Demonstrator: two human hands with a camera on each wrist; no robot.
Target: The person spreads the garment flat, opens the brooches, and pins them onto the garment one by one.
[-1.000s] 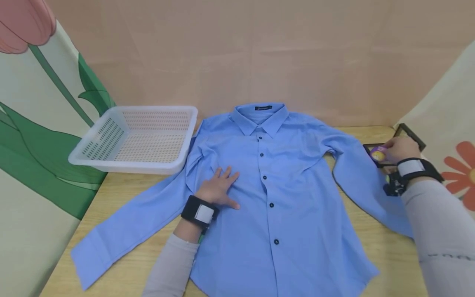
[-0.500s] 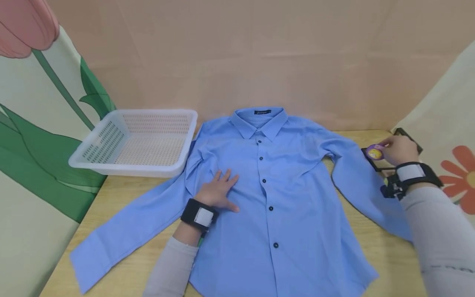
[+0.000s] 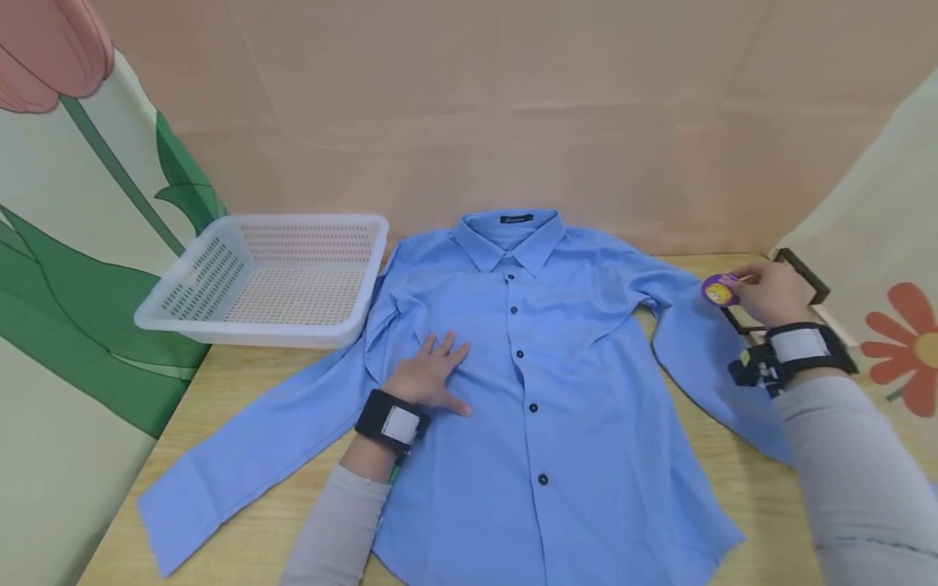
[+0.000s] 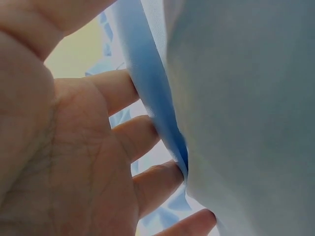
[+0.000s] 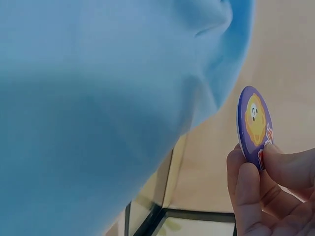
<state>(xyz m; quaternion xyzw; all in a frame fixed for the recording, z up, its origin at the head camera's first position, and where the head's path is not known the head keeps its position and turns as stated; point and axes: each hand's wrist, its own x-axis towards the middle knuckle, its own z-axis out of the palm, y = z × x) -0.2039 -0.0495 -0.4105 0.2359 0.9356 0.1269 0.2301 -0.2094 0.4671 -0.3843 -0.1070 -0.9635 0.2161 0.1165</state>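
A blue button-up shirt (image 3: 506,366) lies front up on the table, collar at the back and sleeves spread out. My left hand (image 3: 425,376) rests on the wearer's-right chest of it, fingers spread and straight; the left wrist view shows the fingertips (image 4: 197,221) against the blue cloth. At the right, my right hand (image 3: 780,293) pinches a round purple button badge (image 5: 254,123) with a yellow cartoon figure between thumb and fingers. In the head view the badge overlaps the shirt's right-hand sleeve (image 3: 689,350). Its back is hidden.
A white perforated plastic basket (image 3: 293,293) stands at the back left, close to the shirt's shoulder. A dark-edged frame or tray (image 3: 804,275) is partly hidden behind my right hand. Wood-grain table (image 3: 249,537) shows around the shirt. A beige cloth backdrop (image 3: 498,106) hangs behind.
My right hand has moved left with the badge, away from the dark-edged frame and over the sleeve. The left hand stays in place on the shirt.
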